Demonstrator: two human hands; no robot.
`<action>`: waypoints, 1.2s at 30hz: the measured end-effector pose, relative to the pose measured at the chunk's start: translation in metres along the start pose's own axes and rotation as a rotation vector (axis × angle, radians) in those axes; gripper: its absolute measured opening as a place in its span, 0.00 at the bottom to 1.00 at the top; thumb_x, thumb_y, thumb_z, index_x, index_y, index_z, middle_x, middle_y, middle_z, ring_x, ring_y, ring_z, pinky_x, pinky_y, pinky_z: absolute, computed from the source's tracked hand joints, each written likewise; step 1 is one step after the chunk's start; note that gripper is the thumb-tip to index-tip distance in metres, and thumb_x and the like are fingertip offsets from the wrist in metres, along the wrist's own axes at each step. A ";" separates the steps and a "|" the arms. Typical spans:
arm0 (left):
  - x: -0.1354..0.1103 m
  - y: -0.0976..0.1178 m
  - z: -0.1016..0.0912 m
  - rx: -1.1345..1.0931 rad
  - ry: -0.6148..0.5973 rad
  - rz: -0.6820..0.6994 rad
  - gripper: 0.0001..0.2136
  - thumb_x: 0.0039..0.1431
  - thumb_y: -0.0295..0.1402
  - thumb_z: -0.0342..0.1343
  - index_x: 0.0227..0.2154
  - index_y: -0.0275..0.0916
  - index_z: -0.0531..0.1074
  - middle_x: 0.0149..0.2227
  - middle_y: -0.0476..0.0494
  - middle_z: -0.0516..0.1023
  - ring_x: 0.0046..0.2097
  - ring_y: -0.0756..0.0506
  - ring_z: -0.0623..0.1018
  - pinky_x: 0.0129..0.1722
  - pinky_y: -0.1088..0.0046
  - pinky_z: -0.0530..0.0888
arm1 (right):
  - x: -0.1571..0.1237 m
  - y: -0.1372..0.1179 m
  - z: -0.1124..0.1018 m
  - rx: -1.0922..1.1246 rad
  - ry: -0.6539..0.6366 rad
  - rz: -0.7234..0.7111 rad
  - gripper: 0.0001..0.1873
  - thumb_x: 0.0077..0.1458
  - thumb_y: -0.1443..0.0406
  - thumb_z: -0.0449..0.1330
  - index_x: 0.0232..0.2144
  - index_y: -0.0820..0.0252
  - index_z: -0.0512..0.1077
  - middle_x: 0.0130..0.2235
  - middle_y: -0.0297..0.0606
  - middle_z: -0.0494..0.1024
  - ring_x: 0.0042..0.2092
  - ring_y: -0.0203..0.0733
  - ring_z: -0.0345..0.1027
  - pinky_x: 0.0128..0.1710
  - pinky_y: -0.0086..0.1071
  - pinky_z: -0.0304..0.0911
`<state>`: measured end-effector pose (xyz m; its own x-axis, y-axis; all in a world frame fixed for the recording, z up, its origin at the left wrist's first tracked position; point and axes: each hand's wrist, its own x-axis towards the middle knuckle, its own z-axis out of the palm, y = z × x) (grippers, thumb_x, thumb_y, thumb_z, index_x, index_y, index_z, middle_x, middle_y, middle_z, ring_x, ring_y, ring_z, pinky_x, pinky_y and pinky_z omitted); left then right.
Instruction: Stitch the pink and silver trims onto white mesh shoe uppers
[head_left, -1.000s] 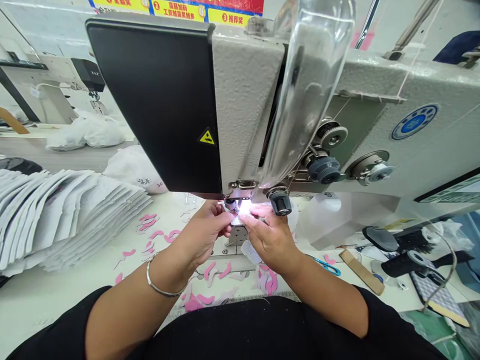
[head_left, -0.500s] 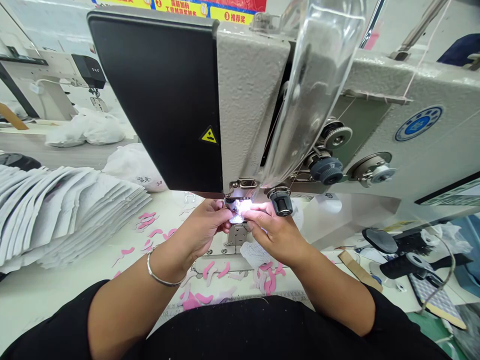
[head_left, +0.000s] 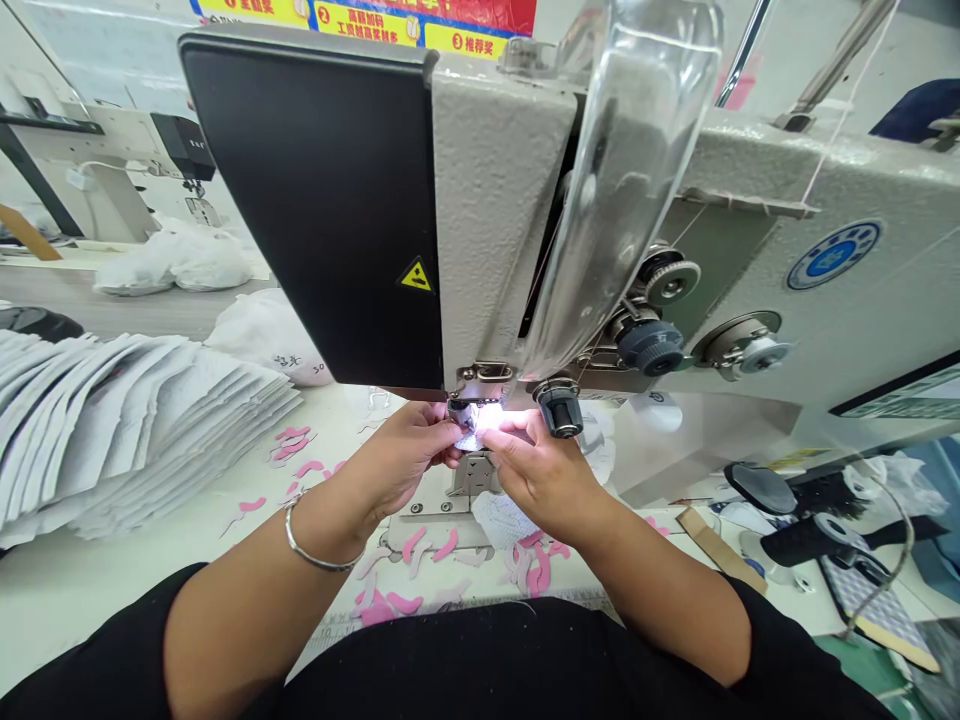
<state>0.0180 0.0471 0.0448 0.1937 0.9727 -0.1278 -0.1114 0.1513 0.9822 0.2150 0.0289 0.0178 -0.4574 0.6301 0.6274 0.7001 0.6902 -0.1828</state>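
My left hand (head_left: 421, 445) is closed, thumb and fingers pinching the left side of a small white fabric piece (head_left: 471, 438) under the sewing machine (head_left: 506, 200). From the other side, my right hand (head_left: 541, 470) grips the same fabric with thumb and fingertips. The lamp's glare washes out the fabric and the needle area. A white textured fabric part (head_left: 499, 520) hangs below my right hand, beside the machine's metal post (head_left: 474, 475). Whether it joins the lit piece is hidden. Small curved pink pieces (head_left: 409, 603) lie scattered in front of the post.
A tall stack of white fabric pieces (head_left: 150, 430) fills the left side. White bags (head_left: 266, 335) sit behind it. At the right lie a black thread spool (head_left: 795, 540) and a brown strip (head_left: 720, 550). A second sewing machine (head_left: 112, 170) stands back left.
Both hands stay at the needle area with the fabric; my right hand has shifted slightly left and its fingers are more bent. The whole view has tilted a little.
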 end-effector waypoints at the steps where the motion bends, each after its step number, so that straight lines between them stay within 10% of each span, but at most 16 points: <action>1: 0.001 -0.001 -0.002 -0.015 -0.005 0.003 0.03 0.47 0.25 0.60 0.21 0.36 0.74 0.22 0.50 0.72 0.24 0.53 0.70 0.26 0.76 0.68 | -0.002 -0.001 0.003 -0.021 0.026 -0.004 0.19 0.61 0.69 0.55 0.52 0.51 0.74 0.42 0.43 0.70 0.42 0.45 0.66 0.43 0.43 0.68; 21: 0.015 -0.008 -0.009 -0.120 -0.070 0.009 0.14 0.45 0.37 0.71 0.19 0.36 0.72 0.20 0.50 0.68 0.24 0.53 0.65 0.25 0.75 0.62 | -0.012 -0.011 0.017 -0.108 0.207 -0.006 0.18 0.60 0.70 0.56 0.52 0.57 0.73 0.41 0.44 0.75 0.48 0.49 0.69 0.49 0.47 0.68; 29: -0.024 -0.046 -0.011 0.014 0.207 -0.063 0.11 0.55 0.41 0.63 0.35 0.40 0.70 0.32 0.52 0.70 0.32 0.52 0.68 0.34 0.74 0.67 | -0.010 -0.008 0.013 -0.066 0.215 -0.044 0.19 0.58 0.72 0.57 0.52 0.57 0.73 0.46 0.42 0.77 0.50 0.46 0.69 0.54 0.42 0.66; 36: -0.047 -0.078 -0.005 0.079 -0.088 -0.295 0.16 0.55 0.44 0.62 0.29 0.39 0.65 0.24 0.50 0.72 0.27 0.51 0.70 0.29 0.75 0.65 | -0.007 -0.009 0.008 -0.030 0.194 -0.013 0.17 0.59 0.72 0.56 0.49 0.56 0.74 0.48 0.39 0.78 0.50 0.44 0.70 0.55 0.41 0.65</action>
<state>0.0126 -0.0096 -0.0269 0.2902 0.8693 -0.4001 0.0373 0.4075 0.9125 0.2076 0.0212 0.0091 -0.3543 0.5388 0.7643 0.7122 0.6851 -0.1528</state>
